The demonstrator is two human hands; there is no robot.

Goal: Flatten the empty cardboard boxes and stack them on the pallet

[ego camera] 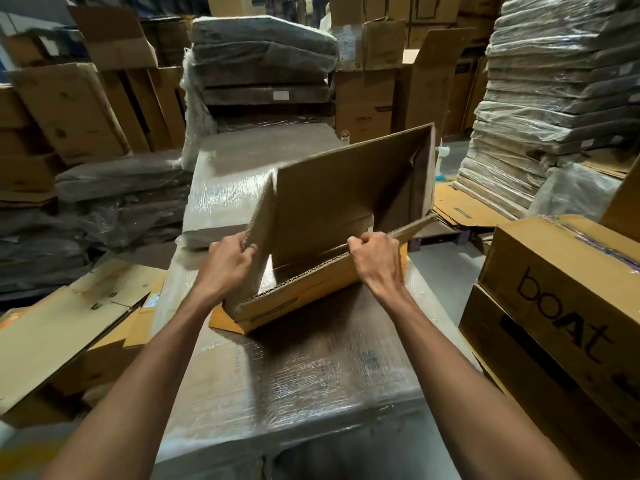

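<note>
An empty brown cardboard box (346, 188) stands tilted on a plastic-wrapped stack (311, 368) in front of me, its open side facing me. My left hand (230, 261) grips the edge of the box's left flap. My right hand (375, 259) grips the near long flap, fingers curled over its edge. The box is partly skewed, with its far wall raised. Flattened cardboard sheets (69, 323) lie to the lower left.
Two closed boxes printed "boat" (561, 306) are stacked at the right. Wrapped stacks of flat cartons (554, 98) rise at the back right, and another wrapped stack (263, 64) stands at the back centre. Loose cartons (69, 109) lean at the left.
</note>
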